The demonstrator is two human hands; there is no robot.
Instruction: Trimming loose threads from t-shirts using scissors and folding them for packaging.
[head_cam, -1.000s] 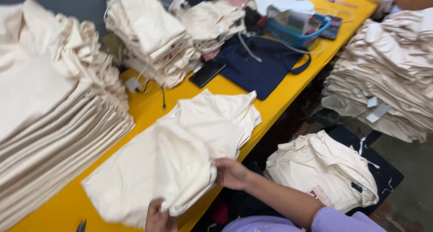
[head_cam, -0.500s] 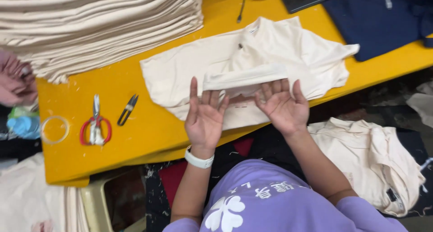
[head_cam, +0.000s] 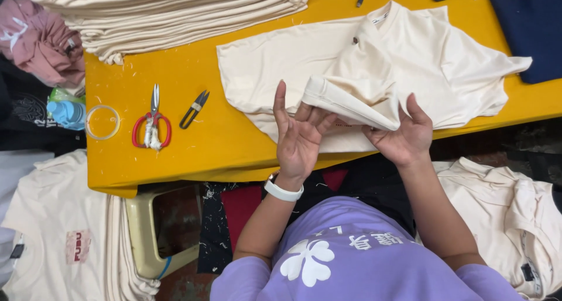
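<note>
Head view, looking straight down: a cream T-shirt [head_cam: 374,73] lies spread on the yellow table [head_cam: 193,143], near its front edge, with one folded edge lifted off the surface. The left hand [head_cam: 298,134] is flat and open, palm up, fingers spread under the raised fold and merely touching it. The right hand [head_cam: 401,137] has its fingers closed on the same fold from the other side, thumb on top.

Handling, as a judgement: the cloth is light, limp and thin knit, creasing wherever it is pushed; not slippery, not fragile. It drapes rather than holds a shape, so a hold at the folded edge or a seam (both hands, spaced apart) suits it best.

No box or bin shows on the table. Loose items sit left of the shirt: red-handled scissors [head_cam: 152,125], small black thread snips [head_cam: 194,109], a clear tape ring [head_cam: 102,122]. A tall stack of folded cream shirts [head_cam: 175,11] fills the far side. What looks like a blue-capped bottle [head_cam: 67,111] sits off the table's left end, partly hidden.
</note>
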